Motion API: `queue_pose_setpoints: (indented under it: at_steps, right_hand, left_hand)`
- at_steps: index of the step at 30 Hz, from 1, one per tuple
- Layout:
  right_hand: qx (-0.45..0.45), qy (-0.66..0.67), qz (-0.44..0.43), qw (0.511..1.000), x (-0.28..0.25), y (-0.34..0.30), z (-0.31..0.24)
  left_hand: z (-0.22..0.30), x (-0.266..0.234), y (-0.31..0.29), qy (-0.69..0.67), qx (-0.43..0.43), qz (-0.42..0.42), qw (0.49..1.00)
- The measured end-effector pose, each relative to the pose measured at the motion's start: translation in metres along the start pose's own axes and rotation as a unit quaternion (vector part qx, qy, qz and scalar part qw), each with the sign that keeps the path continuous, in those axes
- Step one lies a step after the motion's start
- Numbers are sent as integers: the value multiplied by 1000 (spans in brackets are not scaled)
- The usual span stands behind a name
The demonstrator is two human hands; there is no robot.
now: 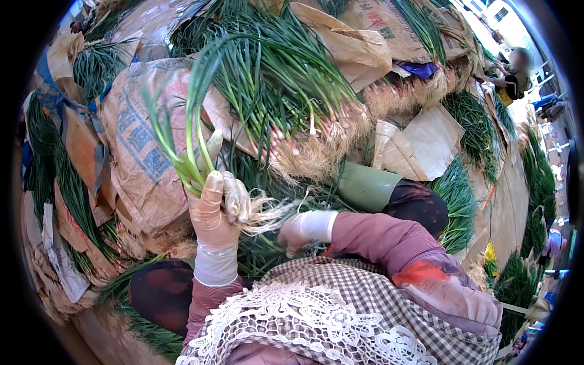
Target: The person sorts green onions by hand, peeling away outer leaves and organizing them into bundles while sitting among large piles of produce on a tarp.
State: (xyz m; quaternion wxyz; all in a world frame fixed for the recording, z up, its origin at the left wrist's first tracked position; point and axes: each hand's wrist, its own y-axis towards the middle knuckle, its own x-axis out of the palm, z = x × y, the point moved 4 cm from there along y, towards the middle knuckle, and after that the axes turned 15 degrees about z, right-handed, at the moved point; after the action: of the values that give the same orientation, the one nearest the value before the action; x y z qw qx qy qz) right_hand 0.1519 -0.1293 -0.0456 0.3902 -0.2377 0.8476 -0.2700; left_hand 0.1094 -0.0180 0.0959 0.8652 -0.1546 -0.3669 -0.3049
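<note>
My left hand [216, 210], in a thin pale glove with a white cuff, is closed round a small bunch of spring onions [193, 167]. Their green leaves rise up and curve to the right, and their pale stringy roots [264, 213] stick out on the right side of the fist. Close to the root ends is my right hand [297, 232], also gloved and blurred by motion; its fingers point down, and whether they pinch anything cannot be made out. Loose green leaves [258, 252] lie below both hands, between my knees.
A large heap of spring onions [274, 79] lies ahead, roots toward me. Printed woven sacks [143, 140] and brown paper sheets [420, 143] surround it. More onion bundles [456, 207] lie at right and left. Another person [516, 76] is at the far right.
</note>
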Motion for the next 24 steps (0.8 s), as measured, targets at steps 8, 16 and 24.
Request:
queue_pose_setpoints:
  at_steps: [8,16,24]
  right_hand:
    - [353,92,565,740,-149,-51,199]
    - [422,117,565,699,-162,-50,240]
    - [252,189,739,595,-165,-68,238]
  left_hand:
    - [-129,-98,-1,146,-371,114,910]
    - [-128,-85,5,183,-344,59,919]
    - [-114,-79,16,160,-280,76,943]
